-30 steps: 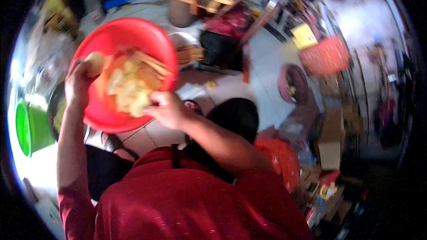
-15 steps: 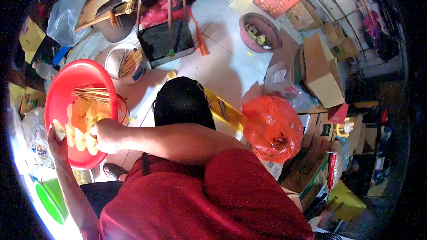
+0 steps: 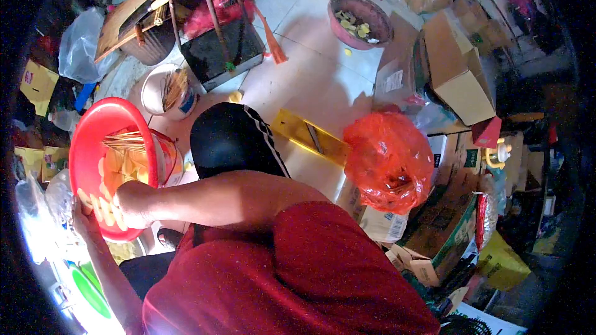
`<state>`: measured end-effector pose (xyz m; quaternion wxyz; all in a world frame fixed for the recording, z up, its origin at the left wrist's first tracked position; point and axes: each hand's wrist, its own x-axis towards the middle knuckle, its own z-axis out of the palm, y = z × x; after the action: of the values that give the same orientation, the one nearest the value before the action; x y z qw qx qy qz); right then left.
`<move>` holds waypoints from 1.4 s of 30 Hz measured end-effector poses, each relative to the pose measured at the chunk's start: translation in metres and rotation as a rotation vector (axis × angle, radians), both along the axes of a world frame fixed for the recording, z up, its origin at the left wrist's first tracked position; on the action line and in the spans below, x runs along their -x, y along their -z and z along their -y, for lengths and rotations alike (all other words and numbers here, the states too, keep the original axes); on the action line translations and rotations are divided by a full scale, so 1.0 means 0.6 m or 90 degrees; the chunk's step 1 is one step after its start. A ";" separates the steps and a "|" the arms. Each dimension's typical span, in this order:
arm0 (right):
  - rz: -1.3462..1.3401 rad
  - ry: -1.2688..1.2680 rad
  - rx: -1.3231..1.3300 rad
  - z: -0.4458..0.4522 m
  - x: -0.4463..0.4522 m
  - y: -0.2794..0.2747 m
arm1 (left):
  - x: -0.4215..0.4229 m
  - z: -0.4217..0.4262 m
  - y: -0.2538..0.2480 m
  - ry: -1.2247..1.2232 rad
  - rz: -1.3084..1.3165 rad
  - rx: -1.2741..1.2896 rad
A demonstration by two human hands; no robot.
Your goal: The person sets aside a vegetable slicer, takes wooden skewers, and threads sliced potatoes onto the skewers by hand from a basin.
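Note:
A red basin [image 3: 124, 111] stands at the left, with pale yellow slices [image 3: 133, 164] and a bundle of thin wooden sticks [image 3: 124, 141] inside it. Over the basin's near side, my right hand [image 3: 135, 203] is closed at a row of overlapping slices [image 3: 105, 211]; its fingertips are mostly hidden. My left hand [image 3: 84, 214] is at the other end of the same row, by the basin's left rim, with fingers bent round the end slice. Whether a stick runs through the row cannot be made out.
A white bucket [image 3: 149, 93] with sticks stands behind the basin. A yellow slicer [image 3: 298, 134] lies beside my dark-clothed knee, near a red plastic bag [image 3: 379, 180]. Farther off are a pink tub [image 3: 338, 30] with scraps, a black box [image 3: 214, 74] and an open carton [image 3: 453, 74].
The view has turned right since a second ago. My hands have come closer together at the basin's near side, and the slices now form a row between them.

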<state>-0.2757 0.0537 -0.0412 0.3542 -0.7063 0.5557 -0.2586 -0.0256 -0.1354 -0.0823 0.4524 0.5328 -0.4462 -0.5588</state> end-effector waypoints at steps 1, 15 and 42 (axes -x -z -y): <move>0.003 0.004 0.001 0.003 -0.001 0.001 | 0.009 -0.007 -0.008 0.004 0.003 0.001; 0.128 0.076 -0.096 -0.017 0.021 -0.002 | 0.022 -0.044 -0.043 0.217 0.004 0.009; 0.135 0.083 -0.004 -0.001 0.021 0.022 | 0.048 -0.043 -0.062 0.323 -0.045 -0.030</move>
<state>-0.2883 0.0543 -0.0543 0.3958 -0.6363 0.5606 -0.3524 -0.0543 -0.1096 -0.0451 0.3007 0.3945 -0.5366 -0.6827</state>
